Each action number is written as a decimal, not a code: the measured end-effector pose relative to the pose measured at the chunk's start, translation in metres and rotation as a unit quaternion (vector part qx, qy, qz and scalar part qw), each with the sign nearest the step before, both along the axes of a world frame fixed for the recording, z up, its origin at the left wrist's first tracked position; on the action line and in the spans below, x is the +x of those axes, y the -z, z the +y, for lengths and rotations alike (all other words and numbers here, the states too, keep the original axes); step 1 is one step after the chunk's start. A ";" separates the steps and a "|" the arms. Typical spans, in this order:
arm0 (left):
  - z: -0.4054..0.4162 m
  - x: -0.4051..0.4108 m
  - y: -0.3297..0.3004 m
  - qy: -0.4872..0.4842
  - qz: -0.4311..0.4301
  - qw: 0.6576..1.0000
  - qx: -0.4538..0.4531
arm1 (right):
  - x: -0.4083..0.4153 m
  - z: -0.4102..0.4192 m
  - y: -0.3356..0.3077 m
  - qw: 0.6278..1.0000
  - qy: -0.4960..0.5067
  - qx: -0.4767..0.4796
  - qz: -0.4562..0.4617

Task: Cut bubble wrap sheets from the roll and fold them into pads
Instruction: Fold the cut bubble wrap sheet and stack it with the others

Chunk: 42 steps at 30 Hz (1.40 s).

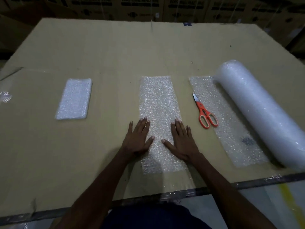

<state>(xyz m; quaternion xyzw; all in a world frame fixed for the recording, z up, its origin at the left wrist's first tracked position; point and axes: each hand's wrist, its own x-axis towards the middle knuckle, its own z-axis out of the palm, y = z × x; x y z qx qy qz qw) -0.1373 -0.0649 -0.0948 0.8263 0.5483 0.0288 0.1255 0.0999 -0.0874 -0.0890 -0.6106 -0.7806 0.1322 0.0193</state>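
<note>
A long cut strip of bubble wrap (158, 100) lies flat in the middle of the cardboard-covered table (107, 52). My left hand (138, 138) presses flat on its left edge, fingers straight. My right hand (181, 141) presses flat on its right edge. At the right lies the bubble wrap roll (257, 109), with an unrolled length (231, 129) spread beside it. Orange-handled scissors (204, 113) rest shut on that length. A folded pad (74, 100) sits at the left.
A small scrap of bubble wrap (5, 96) lies at the far left edge. Stacked cardboard boxes (140, 4) line the back. The table's taped front edge (247, 182) runs close to my body.
</note>
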 end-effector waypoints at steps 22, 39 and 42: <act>-0.114 0.009 0.004 0.070 -0.185 0.978 0.072 | 0.040 -0.090 -0.011 0.969 -0.155 0.134 0.135; -0.054 0.012 -0.055 -0.165 -0.482 0.861 0.007 | 0.054 -0.012 -0.055 0.952 -0.089 0.171 0.238; -0.014 0.005 -0.065 -0.215 -0.550 0.804 -0.071 | 0.051 0.030 -0.062 0.940 -0.043 0.146 0.305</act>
